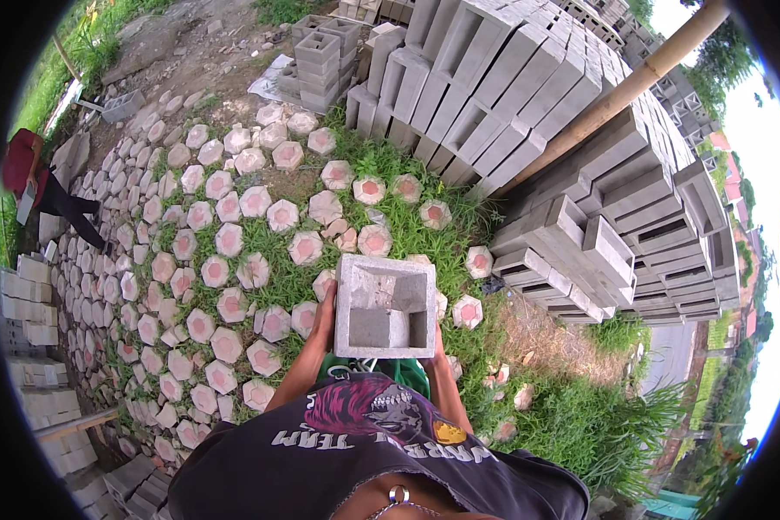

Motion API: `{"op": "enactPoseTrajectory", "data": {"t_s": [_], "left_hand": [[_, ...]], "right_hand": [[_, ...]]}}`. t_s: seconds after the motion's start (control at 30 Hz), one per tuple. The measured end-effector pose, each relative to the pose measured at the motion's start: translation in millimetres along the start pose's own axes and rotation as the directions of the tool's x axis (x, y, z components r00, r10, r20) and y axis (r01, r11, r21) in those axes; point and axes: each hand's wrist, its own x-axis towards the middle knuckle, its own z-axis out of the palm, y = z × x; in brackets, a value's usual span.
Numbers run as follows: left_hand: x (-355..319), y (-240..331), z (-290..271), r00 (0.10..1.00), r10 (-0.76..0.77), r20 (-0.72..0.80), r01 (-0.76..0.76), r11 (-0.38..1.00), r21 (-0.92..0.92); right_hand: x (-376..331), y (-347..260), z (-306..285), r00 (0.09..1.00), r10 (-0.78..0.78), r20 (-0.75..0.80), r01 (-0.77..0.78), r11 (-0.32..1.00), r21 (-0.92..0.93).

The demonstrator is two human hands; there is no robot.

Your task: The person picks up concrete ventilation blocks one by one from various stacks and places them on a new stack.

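Note:
A grey hollow concrete block (385,351) is held in front of my body, its open cavity facing up. My left hand (326,314) presses against its left side, and my right hand (438,345) grips the right side near the lower corner. Most of the fingers on both hands are hidden by the block. Under and around it are hexagonal paving stones with reddish centres, set in grass.
Large stacks of grey concrete blocks (528,78) rise ahead and to the right (641,191). A bamboo pole (615,95) slants between them. A smaller block pile (318,65) stands farther back. At far left walks another person (39,182), and more block stacks (35,303) line the left edge.

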Motion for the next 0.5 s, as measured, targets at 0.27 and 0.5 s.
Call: {"op": "enactPoseTrajectory", "data": {"t_s": [0.27, 0.5], "left_hand": [[75.7, 95.0, 86.1, 0.969, 0.220, -0.112, -0.240, 0.944, -0.225], [118.2, 141.5, 102.5, 0.931, 0.264, -0.252, -0.334, 0.895, -0.297]], "right_hand": [[160.2, -138.0, 70.9, 0.942, 0.218, 0.257, -0.155, 0.957, -0.245], [222.9, -199.9, 142.3, 0.874, 0.347, 0.341, -0.204, 0.898, -0.391]]}}
